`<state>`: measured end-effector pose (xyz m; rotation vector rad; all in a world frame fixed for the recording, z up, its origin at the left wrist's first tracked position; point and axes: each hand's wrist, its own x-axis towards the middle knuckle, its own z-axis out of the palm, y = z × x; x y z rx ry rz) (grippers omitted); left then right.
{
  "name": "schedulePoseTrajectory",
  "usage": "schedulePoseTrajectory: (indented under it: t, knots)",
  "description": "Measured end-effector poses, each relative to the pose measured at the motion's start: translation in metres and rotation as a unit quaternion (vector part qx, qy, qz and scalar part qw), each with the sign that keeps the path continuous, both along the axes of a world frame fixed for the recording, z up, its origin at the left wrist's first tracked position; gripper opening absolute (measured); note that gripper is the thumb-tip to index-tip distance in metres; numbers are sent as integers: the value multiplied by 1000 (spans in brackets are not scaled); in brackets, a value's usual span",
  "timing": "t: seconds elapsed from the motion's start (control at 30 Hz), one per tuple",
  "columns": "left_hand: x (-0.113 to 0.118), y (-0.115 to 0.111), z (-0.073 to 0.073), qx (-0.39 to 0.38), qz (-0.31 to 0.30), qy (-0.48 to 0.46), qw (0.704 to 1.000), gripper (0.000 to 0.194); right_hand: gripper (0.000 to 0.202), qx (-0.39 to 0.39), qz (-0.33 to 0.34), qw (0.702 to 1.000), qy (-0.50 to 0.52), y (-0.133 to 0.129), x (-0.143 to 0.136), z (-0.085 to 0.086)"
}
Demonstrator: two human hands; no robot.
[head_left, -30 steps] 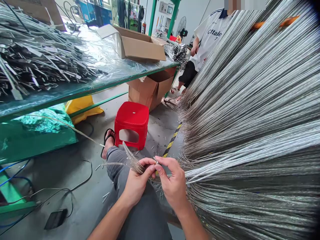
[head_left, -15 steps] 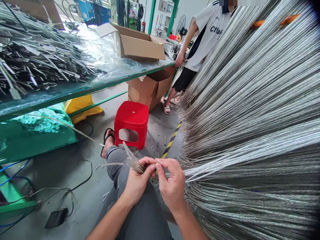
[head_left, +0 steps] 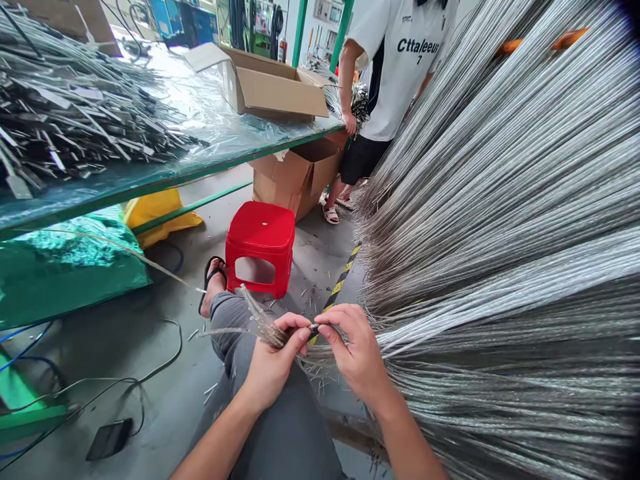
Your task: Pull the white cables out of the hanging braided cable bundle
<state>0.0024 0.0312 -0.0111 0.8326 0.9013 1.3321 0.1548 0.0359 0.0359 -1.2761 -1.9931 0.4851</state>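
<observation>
My left hand (head_left: 273, 363) is closed over my lap around a bundle of thin, translucent greyish strands (head_left: 263, 323), which fan out past its far side. One strand sticks out to the left. Its thumb and forefinger pinch together at the right end of the bundle. My right hand (head_left: 357, 353) meets it there, thumb and forefinger closed on a small thin grey piece (head_left: 314, 327) that spans the gap between both sets of fingertips. The piece is too small to make out fully. Just beyond my right hand hang long silvery wire strands (head_left: 480, 300).
A red stool (head_left: 263, 230) stands ahead by my foot. On the left, a plastic-covered table (head_left: 200, 150) bears a pile of metal strips (head_left: 75, 113) and an open carton (head_left: 280, 90). Another carton (head_left: 280, 180) sits below. A person (head_left: 395, 80) stands at the table's far end.
My right hand has shifted slightly right and turned, opening a small gap between the fingertips where the grey piece shows. The person beyond has moved left.
</observation>
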Motion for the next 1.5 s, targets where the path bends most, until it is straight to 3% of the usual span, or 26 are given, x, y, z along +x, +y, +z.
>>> schedulePoseTrajectory:
  t: [0.27, 0.4, 0.8, 1.1, 1.2, 1.3, 1.4, 1.5]
  knots:
    - [4, -1, 4, 25, 20, 37, 999, 10, 7, 98, 6, 982, -163, 4, 2, 24]
    - [5, -3, 4, 24, 27, 51, 998, 9, 7, 119, -1, 972, -203, 2, -3, 29]
    - [10, -4, -4, 20, 75, 60, 995, 12, 11, 149, -99, 976, -126, -18, -28, 0]
    - [10, -2, -4, 1, 84, 52, 995, 14, 17, 101, -78, 987, -93, -23, -31, -6]
    - [9, -1, -2, 0, 56, 52, 997, 16, 18, 59, -82, 994, -28, -19, -20, -8]
    - [9, -1, 0, -1, 12, 56, 998, 20, 10, -32, -130, 983, 124, -11, -13, -10]
    - [9, -2, 2, -3, -23, 61, 998, 22, 20, -131, -171, 925, 314, -2, -15, -14]
    - [8, -2, 2, -6, -45, 63, 997, 25, 26, -195, -158, 878, 407, 3, -21, -15]
